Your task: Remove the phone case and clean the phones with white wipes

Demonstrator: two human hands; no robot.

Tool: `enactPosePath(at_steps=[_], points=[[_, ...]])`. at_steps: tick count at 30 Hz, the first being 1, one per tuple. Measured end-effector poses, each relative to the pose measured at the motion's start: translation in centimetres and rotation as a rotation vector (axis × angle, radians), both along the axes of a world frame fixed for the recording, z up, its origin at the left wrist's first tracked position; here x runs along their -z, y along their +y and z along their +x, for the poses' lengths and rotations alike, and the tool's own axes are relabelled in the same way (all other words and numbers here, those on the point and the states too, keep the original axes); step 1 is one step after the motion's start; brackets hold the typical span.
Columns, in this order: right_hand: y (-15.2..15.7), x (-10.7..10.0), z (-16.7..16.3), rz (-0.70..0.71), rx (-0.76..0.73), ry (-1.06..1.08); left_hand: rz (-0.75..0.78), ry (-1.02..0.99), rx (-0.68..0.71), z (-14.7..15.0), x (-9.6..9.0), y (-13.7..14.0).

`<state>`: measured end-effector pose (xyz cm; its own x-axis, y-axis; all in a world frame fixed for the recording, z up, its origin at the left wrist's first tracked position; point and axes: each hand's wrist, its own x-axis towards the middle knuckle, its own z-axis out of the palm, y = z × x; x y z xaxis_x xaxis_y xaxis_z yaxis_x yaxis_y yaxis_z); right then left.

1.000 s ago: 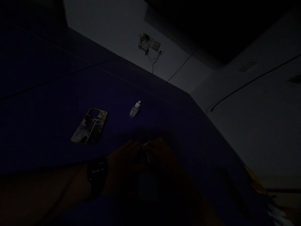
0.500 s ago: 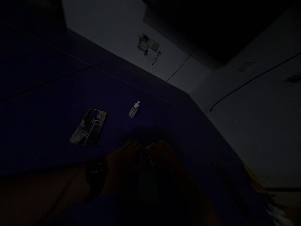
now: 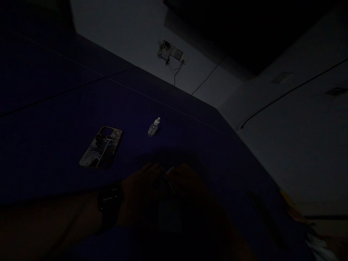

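The picture is very dark. My left hand (image 3: pixel 141 178), with a black smartwatch (image 3: pixel 111 197) on its wrist, is curled along the side of a dark flat rectangular thing (image 3: pixel 170 216), perhaps a phone; its far part is hidden in shadow. Over the far end of that thing, my right hand (image 3: pixel 189 180) pinches a small whitish piece (image 3: pixel 169 172), which looks like cloth or tissue. Beyond the hands a small clear dropper bottle (image 3: pixel 153 128) with a white top stands upright. To its left a phone case (image 3: pixel 102 148) with a printed picture lies flat, camera cutout at the far end.
The hands work over a dark blue surface (image 3: pixel 130 108). A long dark strip (image 3: pixel 268 219) lies at the right. Past it are a yellowish item (image 3: pixel 290 204) and a whitish crumpled item (image 3: pixel 320 248). Sockets with plugged cables (image 3: pixel 174 52) sit on the far wall.
The right fingers and the whitish piece have shifted slightly left, and more of the piece shows. The view has moved a little. The bottle and case stay in place.
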<state>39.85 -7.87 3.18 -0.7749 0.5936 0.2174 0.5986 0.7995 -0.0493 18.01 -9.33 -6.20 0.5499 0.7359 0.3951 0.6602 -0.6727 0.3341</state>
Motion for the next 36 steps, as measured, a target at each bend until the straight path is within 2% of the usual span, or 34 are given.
enactPosePath(at_steps=[4,10,14,18,21,27,36], points=[[-0.3,-0.3,0.9,-0.035,-0.009,0.007,0.001,0.055,0.159,-0.7,-0.8,0.1],[0.3,0.5,1.3,0.002,0.077,-0.006,-0.052,0.055,0.197,-1.3,-1.8,0.2],[0.1,0.5,0.5,0.043,0.040,-0.011,-0.067,0.048,0.183,-1.0,-1.9,0.2],[-0.3,-0.2,0.7,-0.017,0.012,-0.006,-0.083,0.021,0.235,-1.4,-2.3,0.0],[-0.3,-0.2,1.1,-0.058,0.033,-0.015,-0.122,-0.003,0.218,-1.8,-2.3,0.0],[-0.3,0.5,0.8,-0.096,0.204,0.058,-0.105,0.028,0.203,-1.5,-1.9,-0.1],[-1.0,0.0,-0.1,-0.282,0.312,0.162,-0.090,-0.010,0.033,-0.6,-1.6,-0.2]])
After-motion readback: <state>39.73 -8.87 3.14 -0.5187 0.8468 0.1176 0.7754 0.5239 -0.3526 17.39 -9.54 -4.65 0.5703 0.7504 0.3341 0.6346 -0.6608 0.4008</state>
